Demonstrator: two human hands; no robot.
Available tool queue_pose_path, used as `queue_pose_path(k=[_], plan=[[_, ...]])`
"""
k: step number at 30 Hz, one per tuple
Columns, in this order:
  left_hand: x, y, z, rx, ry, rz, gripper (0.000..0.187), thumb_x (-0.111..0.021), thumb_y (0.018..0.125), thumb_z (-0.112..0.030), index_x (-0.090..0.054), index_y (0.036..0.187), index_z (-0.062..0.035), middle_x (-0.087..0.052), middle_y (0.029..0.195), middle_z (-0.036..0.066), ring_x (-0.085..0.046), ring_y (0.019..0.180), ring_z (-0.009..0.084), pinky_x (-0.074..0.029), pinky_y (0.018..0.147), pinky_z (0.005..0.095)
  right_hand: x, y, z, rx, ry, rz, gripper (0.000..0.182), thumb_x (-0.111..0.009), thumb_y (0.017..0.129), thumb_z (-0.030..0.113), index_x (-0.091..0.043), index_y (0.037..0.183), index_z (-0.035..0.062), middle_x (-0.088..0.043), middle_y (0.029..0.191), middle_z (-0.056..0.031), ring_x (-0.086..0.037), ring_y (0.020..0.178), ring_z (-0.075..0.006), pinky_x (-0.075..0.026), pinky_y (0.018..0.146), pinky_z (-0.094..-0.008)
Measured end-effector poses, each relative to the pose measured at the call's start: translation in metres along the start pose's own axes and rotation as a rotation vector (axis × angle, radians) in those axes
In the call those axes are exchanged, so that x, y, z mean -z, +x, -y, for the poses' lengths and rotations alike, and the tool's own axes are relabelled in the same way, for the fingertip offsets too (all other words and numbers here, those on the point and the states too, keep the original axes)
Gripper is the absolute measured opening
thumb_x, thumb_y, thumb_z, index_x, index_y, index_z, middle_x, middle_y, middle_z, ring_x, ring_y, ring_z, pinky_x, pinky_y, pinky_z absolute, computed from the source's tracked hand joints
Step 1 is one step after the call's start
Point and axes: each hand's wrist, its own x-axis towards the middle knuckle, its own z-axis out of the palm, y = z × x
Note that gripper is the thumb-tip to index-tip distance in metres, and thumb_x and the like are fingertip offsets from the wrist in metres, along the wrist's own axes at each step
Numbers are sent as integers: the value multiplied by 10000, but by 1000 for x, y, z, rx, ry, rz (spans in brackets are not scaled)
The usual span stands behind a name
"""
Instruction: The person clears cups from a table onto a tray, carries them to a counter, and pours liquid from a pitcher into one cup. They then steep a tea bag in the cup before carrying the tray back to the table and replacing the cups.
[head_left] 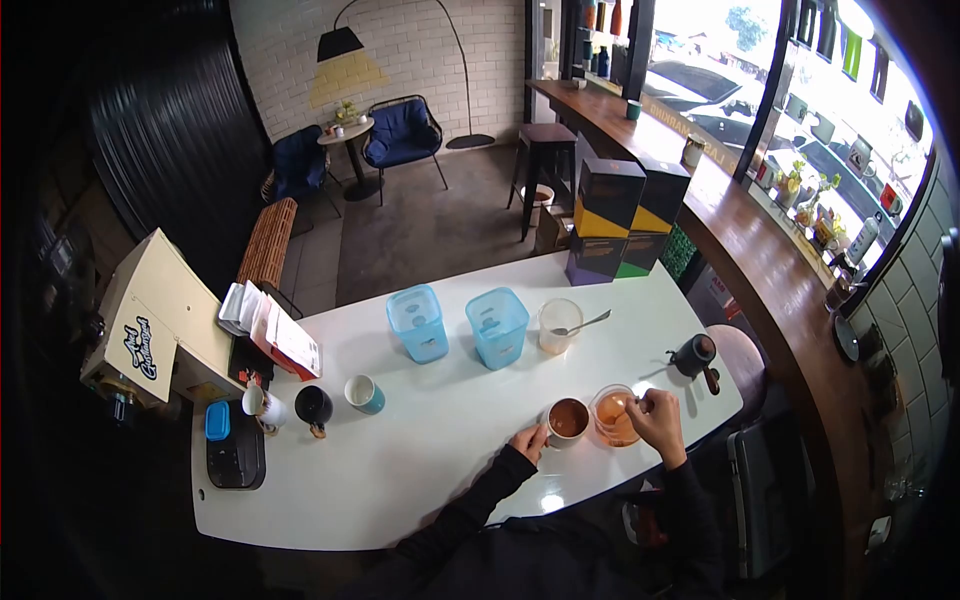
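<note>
On the white table, my left hand [530, 442] is closed on the handle side of a white mug [553, 437] that holds a brown drink. Just right of the mug stands a clear glass vessel [612, 438] with amber liquid in it. My right hand [658, 425] pinches what looks like a spoon [622, 413], its lower end dipping into that liquid; the fingers partly hide it. Behind these is a translucent plastic cup [558, 340] with a metal spoon [590, 322] lying across it.
Two blue plastic containers [418, 345] [500, 345] stand farther back. At left are a teal cup [370, 396], a black cup [313, 405] and a black scale [236, 462]. A black pot with a wooden handle [693, 355] sits right. Stacked boxes [606, 215] occupy the far edge.
</note>
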Motion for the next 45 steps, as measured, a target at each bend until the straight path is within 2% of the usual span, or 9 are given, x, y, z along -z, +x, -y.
queue_pose_path(k=[14,29,30,33,36,37,39,40,45], plan=[[5,3,11,-62,-239,113,399,-426,969,-409,-487,797,-55,-425,618,-10,-419,436,70,-386,387,237,-19,-28,-60,-239,348,-212,370,-684,834,184,-475,570,31,-410,557,75,-333,519,-9,-237,453,-213],[99,-44,-11,-34,-169,-23,429,-384,975,-442,-434,775,-66,-377,622,-16,-399,490,73,-439,450,251,-60,-40,-69,-265,570,-327,350,-633,881,211,-447,618,71,-402,591,73,-300,553,-23,-216,487,-231],[101,-56,-36,85,-155,-20,447,-341,990,-446,-387,737,-80,-360,646,-15,-401,591,103,-405,597,274,-63,-38,-69,-259,566,-318,350,-633,881,211,-447,618,71,-402,591,73,-300,553,-23,-216,487,-231],[109,-63,-8,-16,-215,-41,424,-384,976,-438,-422,764,-73,-383,616,-19,-405,488,70,-435,446,248,-70,-36,-70,-222,550,-352,343,-618,889,200,-442,627,64,-397,601,71,-301,562,-22,-225,494,-231],[113,-74,2,-16,-243,-47,436,-386,971,-450,-422,748,-78,-387,615,-22,-400,481,69,-430,435,247,-62,-37,-49,-201,369,-388,286,-613,885,199,-473,715,18,-387,628,32,-365,622,-56,-295,540,-233],[114,-76,4,-17,-251,-28,436,-386,971,-450,-422,748,-78,-387,615,-22,-400,481,69,-430,435,247,-68,-42,-64,-215,368,-412,244,-639,860,207,-512,861,-1,-452,752,-34,-455,723,-122,-386,622,-273],[116,-79,10,-17,-238,-19,448,-388,967,-461,-429,735,-81,-388,593,-21,-399,461,72,-429,426,248,-58,-55,-39,-155,-3,-543,314,-661,835,216,-513,1000,-6,-481,931,-104,-508,862,-214,-440,745,-336],[117,-80,13,-23,-244,0,448,-388,967,-461,-429,735,-81,-388,593,-21,-399,461,72,-429,426,248,-50,-65,-26,-263,69,-485,381,-682,791,154,-502,1081,-15,-439,1057,-167,-496,991,-302,-415,871,-387],[109,-74,30,-17,-238,31,449,-393,966,-456,-460,743,-72,-395,530,-11,-411,412,84,-398,385,247,-41,-126,22,-281,4,-519,335,-670,757,70,-505,1034,-18,-455,1014,-158,-511,949,-285,-438,842,-376]])
